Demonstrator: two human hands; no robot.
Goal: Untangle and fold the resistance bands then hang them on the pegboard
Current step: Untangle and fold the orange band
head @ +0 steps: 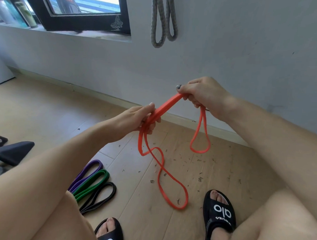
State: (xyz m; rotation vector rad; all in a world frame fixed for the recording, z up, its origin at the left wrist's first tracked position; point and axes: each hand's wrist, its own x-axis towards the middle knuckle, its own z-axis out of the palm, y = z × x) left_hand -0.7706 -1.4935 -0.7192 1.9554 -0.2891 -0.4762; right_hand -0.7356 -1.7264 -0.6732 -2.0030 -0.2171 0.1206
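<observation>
Both hands up front, orange band (170,105) stretched flat btwn them. Left hand (143,119) grips one end, fingers curled round it; right hand (200,94) pinches the other. Loops hang off both, longest one twisting down to the floor (46,105). Purple band (91,168), green band (96,180) & black band (105,191) lie side by side on floor, lower left. Grey rope (164,21) hangs on the wall.
</observation>
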